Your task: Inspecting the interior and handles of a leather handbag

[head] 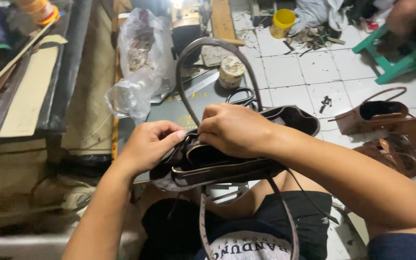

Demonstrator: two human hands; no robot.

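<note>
Hands are both pinching your dark bag, whose dangling strap risks snagging your knee.

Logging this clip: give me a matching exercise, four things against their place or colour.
Things:
1. tub
2. stool
3. plastic bag
4. dark bag

Descriptions:
A. green, on the tiled floor, upper right
B. held in both hands
C. yellow, on the floor at the top
D. clear and crumpled, on the worktable

Pairs: 1-C, 2-A, 3-D, 4-B
</note>
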